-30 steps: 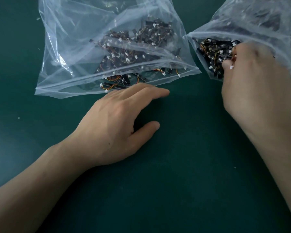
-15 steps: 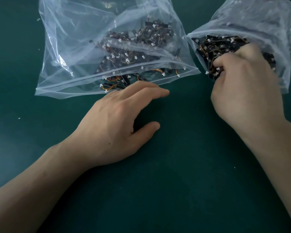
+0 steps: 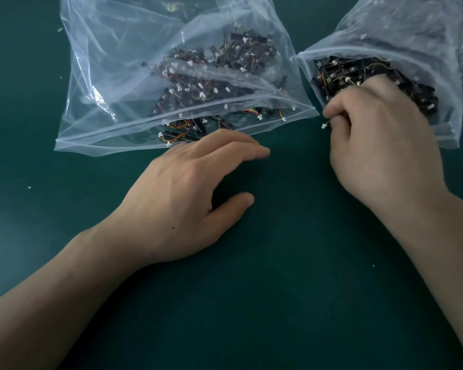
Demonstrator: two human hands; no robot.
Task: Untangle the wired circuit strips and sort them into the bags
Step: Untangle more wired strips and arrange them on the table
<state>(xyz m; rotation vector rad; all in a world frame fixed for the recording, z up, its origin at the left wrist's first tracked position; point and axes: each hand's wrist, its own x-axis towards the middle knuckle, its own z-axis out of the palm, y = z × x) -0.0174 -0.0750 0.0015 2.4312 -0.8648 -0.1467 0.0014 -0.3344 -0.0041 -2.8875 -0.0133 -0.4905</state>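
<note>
Two clear zip bags lie on the dark green table. The left bag (image 3: pixel 112 84) holds many black circuit strips (image 3: pixel 225 76) with orange wires and white plugs. The right bag (image 3: pixel 422 30) is open at its mouth and holds a pile of black strips (image 3: pixel 358 69). My right hand (image 3: pixel 380 145) is at that mouth, fingers curled, pinching a thin wire whose white plug (image 3: pixel 324 126) sticks out to the left. My left hand (image 3: pixel 187 198) rests flat on the table just below the left bag, fingers relaxed, holding nothing.
The green table surface (image 3: pixel 292 289) stretches toward me between and below my forearms. A few tiny white specks (image 3: pixel 29 187) lie on it at the left. Both bags run off the top of the view.
My right hand has pulled back out of the right bag's mouth toward me and to the left, now with a wire and its white plug pinched. My left hand has stayed put.
</note>
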